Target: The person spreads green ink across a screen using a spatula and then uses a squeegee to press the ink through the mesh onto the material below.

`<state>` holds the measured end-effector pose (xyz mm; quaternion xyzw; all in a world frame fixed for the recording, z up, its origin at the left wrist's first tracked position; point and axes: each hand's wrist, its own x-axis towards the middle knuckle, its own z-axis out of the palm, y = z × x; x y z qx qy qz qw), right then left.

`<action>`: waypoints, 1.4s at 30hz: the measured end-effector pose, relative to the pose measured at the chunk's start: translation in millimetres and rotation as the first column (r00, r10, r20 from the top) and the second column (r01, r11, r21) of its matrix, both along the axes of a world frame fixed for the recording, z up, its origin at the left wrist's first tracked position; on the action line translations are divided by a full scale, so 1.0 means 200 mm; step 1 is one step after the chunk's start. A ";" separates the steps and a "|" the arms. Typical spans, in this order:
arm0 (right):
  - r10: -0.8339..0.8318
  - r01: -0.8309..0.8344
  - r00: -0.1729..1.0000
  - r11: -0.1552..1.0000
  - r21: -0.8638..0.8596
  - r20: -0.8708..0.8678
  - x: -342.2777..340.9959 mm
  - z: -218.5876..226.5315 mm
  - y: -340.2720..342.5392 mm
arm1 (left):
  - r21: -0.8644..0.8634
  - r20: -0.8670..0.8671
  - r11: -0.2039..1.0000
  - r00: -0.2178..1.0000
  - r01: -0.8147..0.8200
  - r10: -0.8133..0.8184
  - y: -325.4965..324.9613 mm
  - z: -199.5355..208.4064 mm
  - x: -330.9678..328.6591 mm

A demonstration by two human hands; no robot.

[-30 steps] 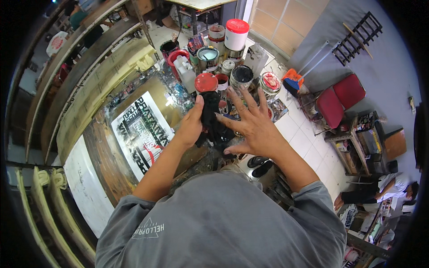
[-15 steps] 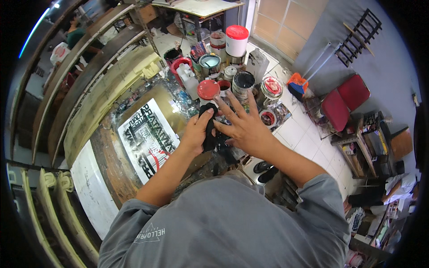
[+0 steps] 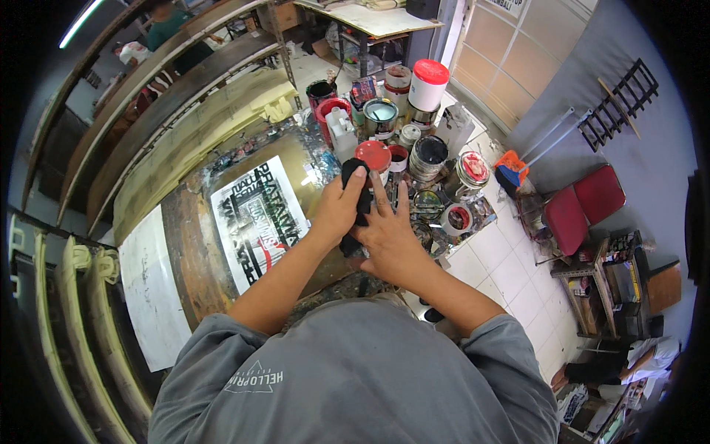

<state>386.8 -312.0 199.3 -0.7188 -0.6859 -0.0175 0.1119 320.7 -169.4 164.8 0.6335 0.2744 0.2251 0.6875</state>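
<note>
A bunched black cloth (image 3: 358,176) is gripped in my left hand (image 3: 336,210), whose thumb lies along its top. My right hand (image 3: 392,240) presses against the cloth's right side, with its longer fingers stretched out and apart. Where the cloth meets my right palm is hidden. Just beyond the cloth stands a container with a red lid (image 3: 373,154). To the left of my left forearm lies a white sheet (image 3: 285,181) printed with black lettering and a red mark, on a paint-stained work table (image 3: 194,274).
Several paint tins crowd the far right corner, among them a black-topped tin (image 3: 429,152), a red-smeared tin (image 3: 473,169) and a white bucket with a red lid (image 3: 430,72). Shelving (image 3: 166,92) stands left. A red chair (image 3: 566,226) and a broom (image 3: 510,176) are at right.
My right hand has come in closer against the cloth, and its fingers are less widely spread. My left hand still holds the cloth. The whole view has shifted slightly.
</note>
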 end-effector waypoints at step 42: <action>0.559 -0.548 0.827 0.826 -0.135 0.064 0.12 0.01 0.05 | -0.236 -0.040 0.940 0.964 0.246 -0.262 0.09 -0.07 -0.13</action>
